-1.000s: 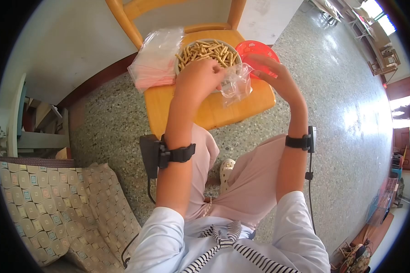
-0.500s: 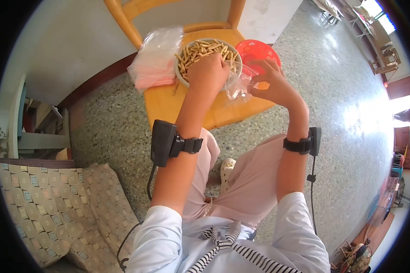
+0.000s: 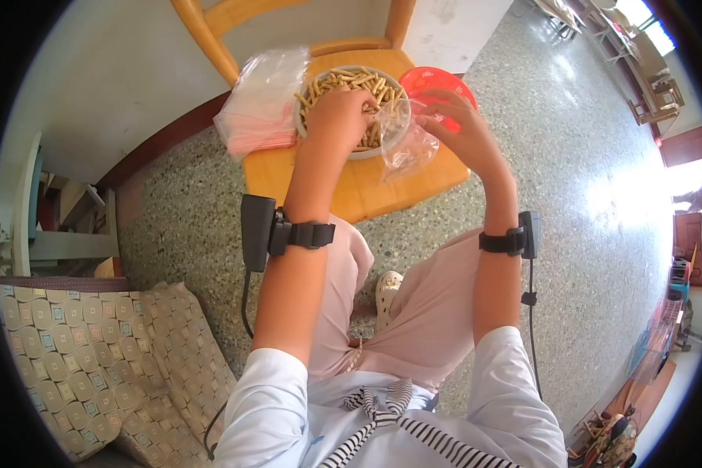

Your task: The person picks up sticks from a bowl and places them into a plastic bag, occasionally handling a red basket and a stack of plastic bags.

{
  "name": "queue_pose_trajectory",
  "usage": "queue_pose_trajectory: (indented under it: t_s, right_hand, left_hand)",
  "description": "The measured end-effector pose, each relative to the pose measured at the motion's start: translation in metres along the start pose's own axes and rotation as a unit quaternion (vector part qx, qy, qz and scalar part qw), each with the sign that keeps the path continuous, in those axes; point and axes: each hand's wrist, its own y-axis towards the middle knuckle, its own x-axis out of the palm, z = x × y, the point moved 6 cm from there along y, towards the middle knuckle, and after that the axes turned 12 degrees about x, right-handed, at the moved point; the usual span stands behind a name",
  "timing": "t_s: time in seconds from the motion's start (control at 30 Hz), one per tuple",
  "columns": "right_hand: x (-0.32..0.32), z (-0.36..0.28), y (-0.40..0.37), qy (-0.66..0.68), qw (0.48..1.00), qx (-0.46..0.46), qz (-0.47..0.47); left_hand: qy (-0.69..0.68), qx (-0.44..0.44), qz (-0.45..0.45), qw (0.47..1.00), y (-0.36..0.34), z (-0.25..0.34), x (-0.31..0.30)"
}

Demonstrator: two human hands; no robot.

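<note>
Recorded first a speckled, glossy floor (image 3: 569, 203), spread broadly under everything. Listed next a pale wall (image 3: 132, 70) at upper left, with dark red skirting, then a patterned cover (image 3: 78, 343) at lower left. Placed near the middle a wooden chair (image 3: 351, 191), used as a work surface.

Judged the step in hand, from the lie of the things, as picking up tan sticks (image 3: 355, 80) beside a loose clear bag (image 3: 409, 148). Judged the next move to call for a spread bag mouth and a steady hold, given thin, crumple-prone film.

Entered two bare forearms, extended forward above the lap, both fitted with black straps (image 3: 308, 234) and angled inward toward the seat.

Catalogued on the seat a stack of clear bags (image 3: 261, 117) with pinkish edges at left, a round pale bowl (image 3: 363, 155) in the middle, and a red perforated basket (image 3: 448, 82) just beside the bowl.

Found the left hand (image 3: 338, 115) bent low over the bowl, with fingers curled downward at the heap; could not tell of any stick or film in that grip. Found the right hand (image 3: 462, 129) arched in front of the basket, with wrist turned inward and thumb and fingers loosely parted at the bag's edge; could not tell a pinch from a mere touch.

Located the loose bag between both hands, crumpled, overlapping the bowl's right side. Listed last the sticks, heaped within the bowl.
</note>
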Motion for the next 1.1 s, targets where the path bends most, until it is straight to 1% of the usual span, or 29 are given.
queue_pose_trajectory:
  t_s: [0.07,0.13,0.17,0.2,0.27,0.3,0.37,0.4,0.47,0.63,0.7,0.73,0.77,0.83,0.9,0.93,1.0,1.03,1.1]
  right_hand:
    - [0.003,-0.001,0.004,0.018,1.0,-0.005,0.01]
    - [0.006,-0.001,0.01,0.035,0.999,-0.009,0.021]
    - [0.006,-0.002,0.012,0.038,0.998,-0.034,0.038]
    - [0.006,-0.006,0.012,0.041,0.996,-0.059,0.055]
    - [0.008,-0.007,0.013,0.039,0.995,-0.065,0.058]
    - [0.007,-0.01,0.012,0.036,0.995,-0.072,0.063]
    - [0.006,-0.016,0.013,0.05,0.993,-0.068,0.08]
    - [0.004,-0.018,0.012,0.063,0.991,-0.067,0.095]
    - [0.007,-0.014,0.015,0.062,0.991,-0.061,0.105]
    - [0.009,-0.014,0.015,0.062,0.989,-0.055,0.122]
    - [0.01,-0.014,0.014,0.023,0.992,-0.065,0.102]
    - [0.009,-0.013,0.013,0.023,0.992,-0.064,0.102]
    - [0.01,-0.01,0.012,0.018,0.995,-0.05,0.086]
    - [0.012,-0.005,0.011,0.015,0.997,-0.037,0.07]
    - [0.017,-0.003,0.005,-0.107,0.989,-0.072,0.066]
    - [0.014,0.0,0.005,-0.107,0.989,-0.072,0.067]
    - [0.012,0.002,0.006,-0.132,0.986,-0.095,0.039]
    - [0.006,0.003,0.006,-0.133,0.986,-0.093,0.04]
    - [-0.015,0.008,0.01,-0.071,0.992,-0.063,0.083]
  left_hand:
    - [0.065,0.023,-0.007,0.998,-0.004,0.008,0.001]
    - [0.077,0.026,0.005,0.997,-0.005,0.004,0.003]
    - [0.09,0.031,0.017,0.995,-0.006,0.002,0.003]
    - [0.09,0.03,0.016,0.995,-0.005,0.003,0.0]
    - [0.027,-0.025,0.048,0.998,-0.003,-0.004,-0.009]
    - [0.028,-0.024,0.046,0.998,-0.003,-0.01,-0.006]
    - [0.016,-0.015,0.107,0.994,-0.004,-0.02,-0.009]
    - [0.016,-0.015,0.106,0.994,-0.005,-0.017,-0.01]
    - [0.04,-0.033,0.071,0.996,-0.006,-0.013,-0.011]
    - [0.084,-0.035,0.067,0.994,-0.012,-0.01,-0.011]
    - [0.103,-0.031,0.071,0.992,-0.012,-0.009,-0.012]
    - [0.09,-0.05,0.076,0.992,-0.013,-0.013,-0.013]
    - [0.077,-0.069,0.082,0.991,-0.014,-0.017,-0.014]
    - [0.061,-0.071,0.073,0.993,-0.015,-0.018,-0.013]
    - [0.045,-0.071,0.064,0.994,-0.014,-0.021,-0.011]
    - [0.053,-0.062,0.072,0.994,-0.014,-0.021,-0.011]
    - [0.061,-0.052,0.078,0.994,-0.014,-0.019,-0.011]
    - [0.078,-0.063,0.084,0.991,-0.016,-0.016,-0.013]
    - [0.093,-0.072,0.092,0.989,-0.014,-0.015,-0.015]
